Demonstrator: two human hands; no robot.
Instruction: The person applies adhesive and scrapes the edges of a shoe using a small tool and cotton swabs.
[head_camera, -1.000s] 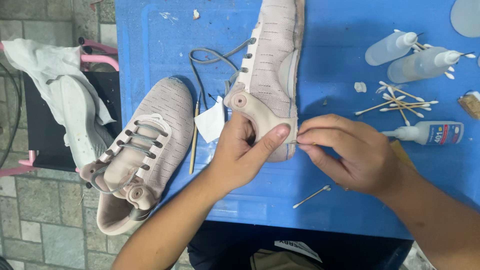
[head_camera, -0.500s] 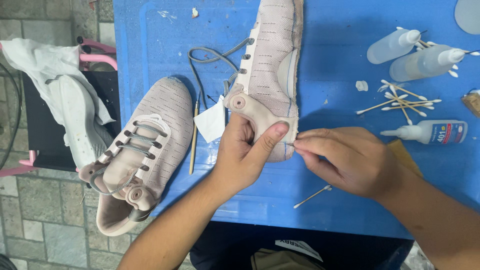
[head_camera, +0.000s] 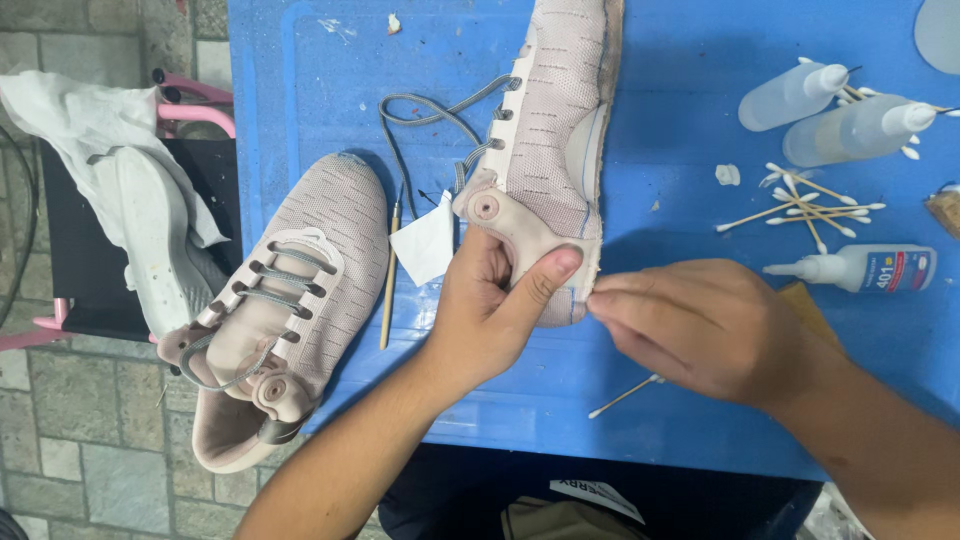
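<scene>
Left hand: the left hand (head_camera: 490, 310) clamps the heel end of the pink knit shoe (head_camera: 550, 150), thumb pressed flat across the heel counter, fingers wrapped behind.
Right hand: the right hand (head_camera: 700, 325) has its fingertips pressed together at the shoe's heel edge, just right of the left thumb; whether they pinch anything cannot be told.
Shoe position: it lies on the blue table (head_camera: 680, 120), its long axis running away from both hands, heel nearest, toe farthest.
Nearer hand: both touch the heel; the left carries the hold.
Around: the second shoe (head_camera: 290, 300) sits left of the left hand, a glue bottle (head_camera: 860, 268) right of the right hand, a cotton swab (head_camera: 625, 396) just below it.
</scene>
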